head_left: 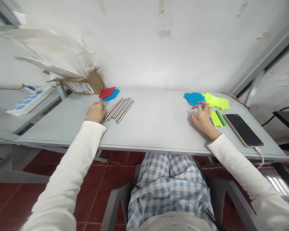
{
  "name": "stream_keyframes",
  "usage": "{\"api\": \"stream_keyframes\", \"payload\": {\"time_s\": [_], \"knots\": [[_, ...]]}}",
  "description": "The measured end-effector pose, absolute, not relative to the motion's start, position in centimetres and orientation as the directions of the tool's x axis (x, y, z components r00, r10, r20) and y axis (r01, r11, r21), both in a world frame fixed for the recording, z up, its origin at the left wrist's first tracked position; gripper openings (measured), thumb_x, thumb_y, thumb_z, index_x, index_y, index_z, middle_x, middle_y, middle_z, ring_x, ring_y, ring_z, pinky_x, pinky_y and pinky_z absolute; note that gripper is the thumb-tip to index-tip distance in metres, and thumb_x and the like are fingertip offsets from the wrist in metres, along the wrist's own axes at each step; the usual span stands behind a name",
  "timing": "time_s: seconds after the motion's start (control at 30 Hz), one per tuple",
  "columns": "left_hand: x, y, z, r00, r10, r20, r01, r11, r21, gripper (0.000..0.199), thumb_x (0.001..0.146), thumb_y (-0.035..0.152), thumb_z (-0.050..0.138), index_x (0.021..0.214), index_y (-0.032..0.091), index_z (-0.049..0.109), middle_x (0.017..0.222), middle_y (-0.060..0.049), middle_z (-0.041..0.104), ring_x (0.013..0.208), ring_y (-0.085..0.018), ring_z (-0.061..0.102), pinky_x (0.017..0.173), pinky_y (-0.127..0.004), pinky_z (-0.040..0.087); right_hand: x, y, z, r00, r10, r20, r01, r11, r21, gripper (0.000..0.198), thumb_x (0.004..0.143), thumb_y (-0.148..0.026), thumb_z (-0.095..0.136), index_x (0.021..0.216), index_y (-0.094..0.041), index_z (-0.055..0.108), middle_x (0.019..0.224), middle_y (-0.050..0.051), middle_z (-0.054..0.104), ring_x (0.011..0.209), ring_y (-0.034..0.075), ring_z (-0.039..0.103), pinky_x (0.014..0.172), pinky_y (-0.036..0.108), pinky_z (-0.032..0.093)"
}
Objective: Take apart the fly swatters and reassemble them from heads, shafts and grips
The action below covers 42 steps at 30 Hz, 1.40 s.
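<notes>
At the left of the table, my left hand (96,112) is closed around the thin metal shafts below a red spatula head (107,92) and a blue spatula head (114,95); its fingertips are partly hidden. Just to its right lie several loose metal tubes (119,109), side by side and slanting. My right hand (203,119) hovers with fingers apart over the right side, nothing visible in its grasp. Beyond its fingers is a pile of blue spatula heads (193,98), overlapped by yellow-green spatula heads (216,101). Yellow handles (216,119) and a green handle (221,118) lie beside that hand, with blue partly hidden under it.
A phone (244,130) with a white cable lies at the table's right end. An open cardboard box (86,84) holding white packaging stands at the back left. Left of the table (156,128) is a white power strip (29,102). A wall rises behind.
</notes>
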State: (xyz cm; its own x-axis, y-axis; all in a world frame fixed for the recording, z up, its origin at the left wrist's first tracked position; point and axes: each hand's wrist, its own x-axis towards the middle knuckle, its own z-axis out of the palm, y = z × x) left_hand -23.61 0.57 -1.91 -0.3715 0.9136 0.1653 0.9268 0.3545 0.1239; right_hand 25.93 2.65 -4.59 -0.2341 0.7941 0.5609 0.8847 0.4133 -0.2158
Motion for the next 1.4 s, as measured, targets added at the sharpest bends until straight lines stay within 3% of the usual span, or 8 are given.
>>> {"api": "stream_keyframes", "payload": {"time_s": [0.33, 0.63, 0.77, 0.87, 0.97, 1.07, 1.23, 1.4], "knots": [[-23.8, 0.4, 0.1, -0.37, 0.928, 0.05, 0.895, 0.342, 0.287, 0.049, 0.074, 0.031, 0.055, 0.12, 0.014, 0.062, 0.103, -0.012, 0.07, 0.105, -0.029, 0.064, 0.1, -0.039, 0.046, 25.7, 2.5, -4.6, -0.229, 0.812, 0.537, 0.876, 0.412, -0.25, 0.025, 0.088, -0.027, 0.044, 0.108, -0.015, 0.054, 0.126, 0.023, 0.043, 0.123, 0.036, 0.042, 0.1, 0.053, 0.034], [-16.5, -3.8, 2.1, -0.096, 0.956, 0.276, 0.961, 0.017, 0.274, 0.044, 0.086, 0.028, 0.045, 0.126, 0.018, 0.06, 0.115, -0.01, 0.06, 0.101, -0.023, 0.06, 0.099, -0.037, 0.046, 25.3, 2.2, -4.5, -0.266, 0.84, 0.473, 0.832, 0.448, -0.327, 0.027, 0.092, -0.032, 0.045, 0.105, -0.016, 0.061, 0.124, 0.019, 0.047, 0.118, 0.035, 0.046, 0.1, 0.055, 0.035], [-10.4, -4.4, 1.9, 0.166, 0.937, 0.308, 0.92, -0.259, 0.293, 0.045, 0.089, 0.024, 0.045, 0.133, 0.019, 0.055, 0.115, -0.01, 0.055, 0.099, -0.021, 0.06, 0.098, -0.035, 0.046, 22.5, 1.2, -3.4, -0.409, 0.869, 0.278, 0.531, 0.475, -0.702, 0.034, 0.093, -0.045, 0.048, 0.111, -0.021, 0.064, 0.121, 0.013, 0.056, 0.118, 0.026, 0.052, 0.106, 0.05, 0.037], [-6.4, -3.1, 1.5, 0.345, 0.882, 0.32, 0.847, -0.44, 0.3, 0.043, 0.089, 0.019, 0.045, 0.131, 0.02, 0.054, 0.121, -0.011, 0.052, 0.099, -0.02, 0.06, 0.095, -0.035, 0.047, 19.4, 1.0, -2.5, -0.431, 0.896, 0.109, 0.087, 0.161, -0.983, 0.047, 0.088, -0.06, 0.053, 0.12, -0.027, 0.06, 0.127, 0.008, 0.062, 0.111, 0.021, 0.059, 0.1, 0.042, 0.047], [-3.8, -1.5, 0.9, 0.428, 0.856, 0.289, 0.768, -0.513, 0.382, 0.041, 0.088, 0.013, 0.041, 0.126, 0.02, 0.052, 0.124, -0.011, 0.054, 0.1, -0.02, 0.062, 0.092, -0.035, 0.048, 17.3, 2.1, -1.9, -0.257, 0.963, 0.078, -0.284, 0.002, -0.959, 0.046, 0.079, -0.066, 0.061, 0.098, -0.024, 0.064, 0.115, 0.007, 0.07, 0.103, 0.019, 0.064, 0.092, 0.036, 0.053], [-2.3, -0.5, 0.5, 0.447, 0.86, 0.248, 0.709, -0.509, 0.489, 0.041, 0.086, 0.009, 0.038, 0.123, 0.021, 0.047, 0.118, -0.01, 0.06, 0.104, -0.022, 0.062, 0.092, -0.036, 0.046, 16.9, 3.4, -1.5, -0.123, 0.991, 0.045, -0.422, -0.011, -0.906, 0.039, 0.073, -0.06, 0.071, 0.087, -0.024, 0.063, 0.105, 0.004, 0.074, 0.097, 0.017, 0.067, 0.088, 0.033, 0.054], [0.9, 0.3, 0.4, 0.381, 0.896, 0.227, 0.619, -0.43, 0.657, 0.026, 0.088, 0.02, 0.049, 0.114, 0.02, 0.046, 0.109, -0.01, 0.063, 0.099, -0.022, 0.061, 0.089, -0.035, 0.045, 16.7, 3.8, -0.2, -0.021, 0.993, 0.12, -0.405, 0.101, -0.909, 0.037, 0.07, -0.053, 0.076, 0.089, -0.023, 0.064, 0.101, 0.003, 0.074, 0.094, 0.018, 0.068, 0.084, 0.033, 0.055], [5.4, 1.5, 1.0, 0.205, 0.947, 0.247, 0.335, -0.305, 0.892, 0.023, 0.098, 0.038, 0.045, 0.081, 0.021, 0.045, 0.07, 0.001, 0.052, 0.064, -0.012, 0.051, 0.067, -0.024, 0.04, 16.0, 5.0, 1.2, 0.125, 0.98, 0.153, -0.331, 0.187, -0.925, 0.048, 0.072, -0.065, 0.069, 0.089, -0.021, 0.063, 0.092, 0.005, 0.072, 0.094, 0.02, 0.069, 0.074, 0.032, 0.056]]}}
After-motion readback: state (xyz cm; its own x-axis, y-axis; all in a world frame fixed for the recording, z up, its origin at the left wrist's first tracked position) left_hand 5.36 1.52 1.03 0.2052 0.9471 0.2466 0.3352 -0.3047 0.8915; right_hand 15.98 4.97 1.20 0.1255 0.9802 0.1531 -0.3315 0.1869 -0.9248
